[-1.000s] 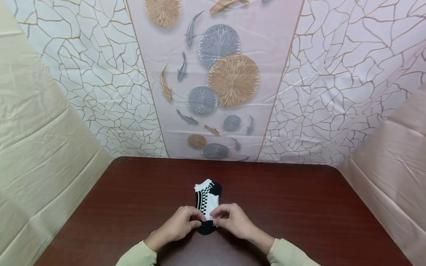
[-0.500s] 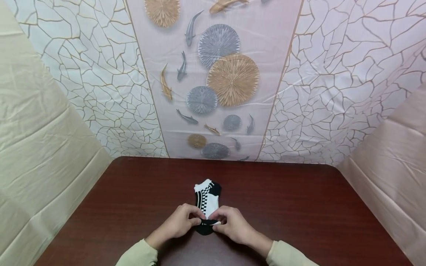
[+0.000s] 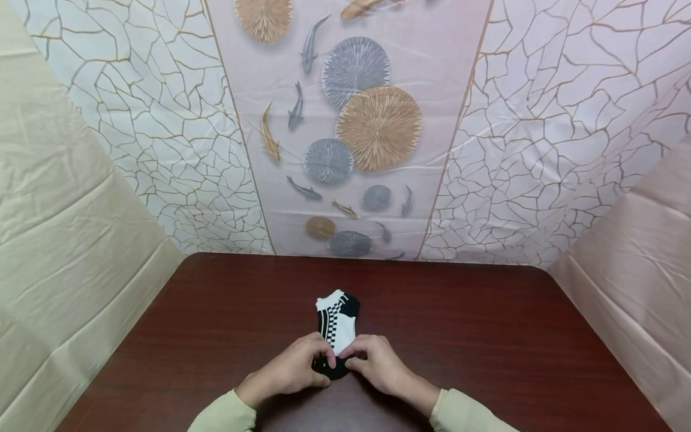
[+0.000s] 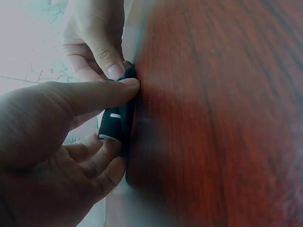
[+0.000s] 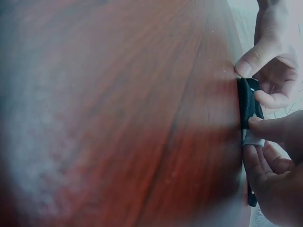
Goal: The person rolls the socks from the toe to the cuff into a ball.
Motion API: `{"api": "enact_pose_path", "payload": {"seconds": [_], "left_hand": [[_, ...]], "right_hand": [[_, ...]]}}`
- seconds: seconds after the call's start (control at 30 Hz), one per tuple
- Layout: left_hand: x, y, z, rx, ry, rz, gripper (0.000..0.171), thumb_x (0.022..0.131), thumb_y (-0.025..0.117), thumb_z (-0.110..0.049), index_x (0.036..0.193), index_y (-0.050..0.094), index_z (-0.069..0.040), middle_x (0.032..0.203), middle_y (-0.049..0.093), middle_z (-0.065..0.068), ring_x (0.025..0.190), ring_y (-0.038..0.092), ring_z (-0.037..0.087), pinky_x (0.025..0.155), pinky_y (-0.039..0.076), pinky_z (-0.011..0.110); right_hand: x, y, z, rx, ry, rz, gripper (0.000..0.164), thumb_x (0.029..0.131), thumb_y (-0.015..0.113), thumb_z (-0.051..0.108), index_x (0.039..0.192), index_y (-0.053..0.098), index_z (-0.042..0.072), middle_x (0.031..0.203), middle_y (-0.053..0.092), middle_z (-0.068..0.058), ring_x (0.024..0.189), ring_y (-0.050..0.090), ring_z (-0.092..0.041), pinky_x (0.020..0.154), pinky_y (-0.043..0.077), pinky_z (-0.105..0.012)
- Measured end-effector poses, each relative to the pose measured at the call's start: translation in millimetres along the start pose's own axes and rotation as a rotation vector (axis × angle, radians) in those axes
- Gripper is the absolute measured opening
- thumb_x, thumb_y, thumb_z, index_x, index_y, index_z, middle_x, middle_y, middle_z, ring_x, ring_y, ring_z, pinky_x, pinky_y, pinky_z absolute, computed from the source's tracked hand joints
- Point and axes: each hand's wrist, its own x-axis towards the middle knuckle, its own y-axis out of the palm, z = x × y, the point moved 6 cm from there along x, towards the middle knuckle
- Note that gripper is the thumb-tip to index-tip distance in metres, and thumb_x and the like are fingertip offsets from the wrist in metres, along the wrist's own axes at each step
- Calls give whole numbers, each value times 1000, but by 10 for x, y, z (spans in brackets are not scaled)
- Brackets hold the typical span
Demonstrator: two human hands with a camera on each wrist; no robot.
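An ankle sock [image 3: 344, 333], white with a black toe, a black heel and a checkered strip, lies flat on the brown table with its cuff pointing away. My left hand [image 3: 294, 364] is curled around the left side of the black toe, thumb at the near edge and index finger on top. My right hand [image 3: 378, 363] pinches the toe's right side between thumb and fingers. Seen from the left wrist, a raised black fold [image 4: 112, 124] of the sock stands between the hands. The right wrist view shows a pale edge [image 5: 253, 138] of fabric between the right thumb and fingers.
The dark red-brown table [image 3: 486, 336] stretches out on both sides of the sock. Behind it hangs a patterned curtain [image 3: 345, 198] with fish and round motifs. Beige cloth [image 3: 70, 258] flanks the table on the left, and pinkish cloth [image 3: 637, 270] on the right.
The left thumb has moved toward the toe's near edge, away from the index finger. The toe fold was lifted half a second ago and sits lower now. The right hand has barely moved.
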Motion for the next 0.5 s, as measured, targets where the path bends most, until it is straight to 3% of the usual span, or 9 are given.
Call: {"api": "enact_pose_path", "payload": {"seconds": [0.27, 0.5], "left_hand": [[4, -4, -8, 16, 30, -60, 20, 79, 84, -6, 80, 69, -19, 87, 57, -12, 78, 54, 7, 71, 46, 22], [8, -31, 15, -45, 5, -93, 19, 83, 80, -4, 81, 67, -18, 81, 58, -10, 72, 53, 4, 66, 46, 22]], "right_hand": [[17, -9, 17, -9, 26, 14, 17, 82, 80, 3, 93, 80, 15, 93, 73, 5, 89, 65, -9, 78, 53, -31], [3, 17, 19, 14, 7, 33, 21, 76, 82, 0, 93, 77, 11, 90, 69, 2, 72, 59, -6, 65, 49, -22]]}}
